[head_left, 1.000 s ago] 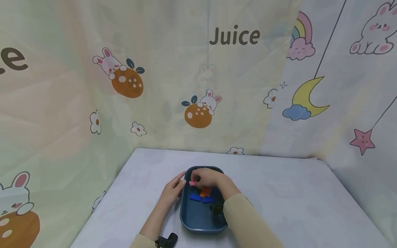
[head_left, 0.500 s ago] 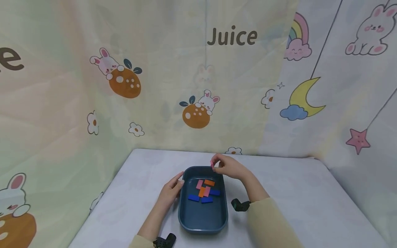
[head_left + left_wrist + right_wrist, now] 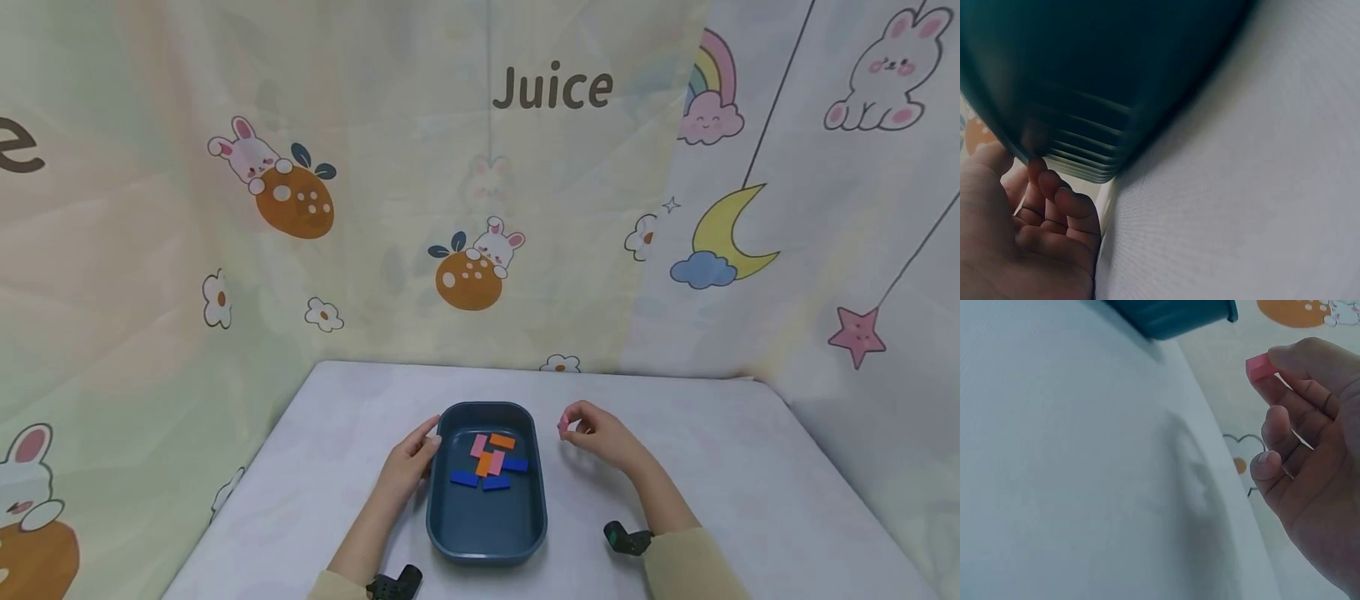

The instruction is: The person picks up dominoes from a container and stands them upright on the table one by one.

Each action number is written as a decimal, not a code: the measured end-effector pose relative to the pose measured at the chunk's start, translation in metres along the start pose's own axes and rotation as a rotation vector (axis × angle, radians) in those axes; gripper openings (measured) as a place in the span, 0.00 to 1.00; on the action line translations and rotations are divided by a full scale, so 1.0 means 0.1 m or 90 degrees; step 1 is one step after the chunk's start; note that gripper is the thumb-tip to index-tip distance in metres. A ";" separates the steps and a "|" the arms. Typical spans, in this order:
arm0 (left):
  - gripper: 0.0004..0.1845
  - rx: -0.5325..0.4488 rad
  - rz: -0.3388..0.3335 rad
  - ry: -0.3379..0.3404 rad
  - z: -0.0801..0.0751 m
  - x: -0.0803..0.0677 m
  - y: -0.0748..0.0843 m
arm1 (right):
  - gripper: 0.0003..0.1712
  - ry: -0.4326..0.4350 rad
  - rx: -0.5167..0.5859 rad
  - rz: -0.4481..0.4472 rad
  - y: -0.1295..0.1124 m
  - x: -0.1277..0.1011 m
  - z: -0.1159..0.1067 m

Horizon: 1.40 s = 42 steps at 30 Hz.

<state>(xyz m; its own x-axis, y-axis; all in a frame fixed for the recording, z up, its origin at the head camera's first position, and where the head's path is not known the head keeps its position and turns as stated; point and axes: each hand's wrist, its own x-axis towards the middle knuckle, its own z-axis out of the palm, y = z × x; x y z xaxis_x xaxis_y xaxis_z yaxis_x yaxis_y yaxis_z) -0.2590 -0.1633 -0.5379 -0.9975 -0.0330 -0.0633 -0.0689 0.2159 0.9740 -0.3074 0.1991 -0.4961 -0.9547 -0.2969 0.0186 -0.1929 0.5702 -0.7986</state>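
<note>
A dark blue-green rectangular tray rests on the table in the head view. My left hand holds its left rim near the far corner; in the left wrist view the thumb is at the rim and the curled fingertips lie against the ribbed outer wall. To the right of the tray, my right hand pinches a small pink block between thumb and index finger, held above the table. Inside the tray lie several small flat blocks, among them a pink block, an orange block and a blue block.
The white-covered table extends on both sides of the tray. Printed curtains hang behind the table and at its sides. A small black camera is strapped to the right wrist, and another black camera to the left.
My right hand has lifted the pink block out of the tray, over the far right rim, and moved right and then down toward the table. The left hand has stayed on the tray.
</note>
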 end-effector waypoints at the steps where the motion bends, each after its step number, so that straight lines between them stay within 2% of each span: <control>1: 0.29 0.001 0.003 0.000 0.00 0.00 0.00 | 0.11 0.002 0.001 0.007 0.04 -0.02 0.00; 12: 0.30 -0.008 0.002 -0.004 -0.01 0.00 -0.02 | 0.10 0.015 0.013 0.033 0.29 -0.14 0.02; 21: 0.28 -0.016 0.001 -0.007 0.00 0.00 -0.02 | 0.10 0.034 0.012 0.029 0.41 -0.18 0.05; 32: 0.28 -0.014 0.002 -0.003 0.00 -0.01 -0.01 | 0.10 0.040 -0.030 0.016 0.41 -0.20 0.09; 38: 0.28 -0.016 0.005 -0.005 0.00 -0.02 0.00 | 0.16 0.052 -0.075 0.014 0.42 -0.19 0.11; 42: 0.28 -0.014 0.002 -0.004 0.00 -0.03 0.00 | 0.13 0.052 -0.084 0.010 0.43 -0.20 0.11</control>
<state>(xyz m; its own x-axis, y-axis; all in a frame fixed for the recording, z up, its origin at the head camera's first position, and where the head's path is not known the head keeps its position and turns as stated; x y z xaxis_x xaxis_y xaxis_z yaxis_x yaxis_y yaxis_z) -0.2563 -0.1629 -0.5376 -0.9978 -0.0257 -0.0619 -0.0657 0.1943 0.9787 -0.2936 0.2207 -0.5374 -0.9720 -0.2272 0.0600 -0.2011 0.6720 -0.7128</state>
